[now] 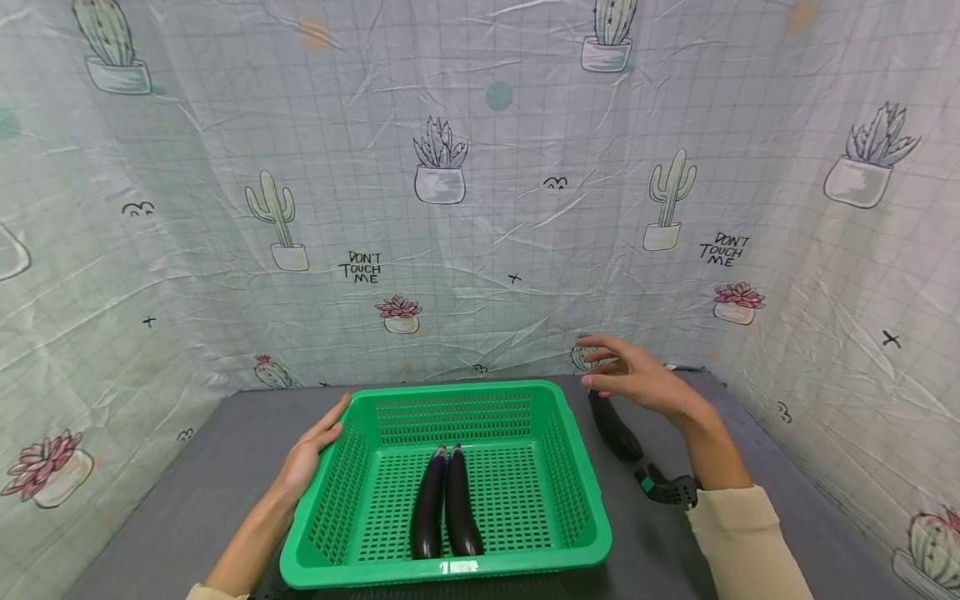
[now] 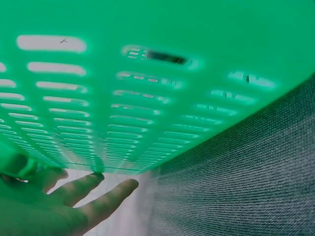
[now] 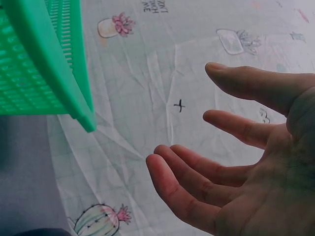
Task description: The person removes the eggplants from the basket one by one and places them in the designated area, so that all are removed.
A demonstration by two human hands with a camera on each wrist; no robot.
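Observation:
A green perforated plastic basket (image 1: 375, 573) stands on the grey surface, with two dark purple eggplants, the left one (image 1: 429, 512) and the right one (image 1: 461, 508), side by side on its floor. My left hand (image 1: 307, 454) rests against the basket's left side. In the left wrist view its fingers (image 2: 106, 202) stretch along the basket wall (image 2: 103, 19). To the right of the basket a third eggplant (image 1: 617, 429) lies on the surface. My right hand (image 1: 637, 379) hovers over its far end, fingers loosely bent. Nothing is in that hand (image 3: 236, 182) in the right wrist view.
A grey cloth-like surface (image 1: 202, 475) lies under the basket. Behind and at both sides hangs a wrinkled pale sheet (image 1: 480, 242) printed with cacti and potted plants. A black band (image 1: 667, 485) sits on the right wrist.

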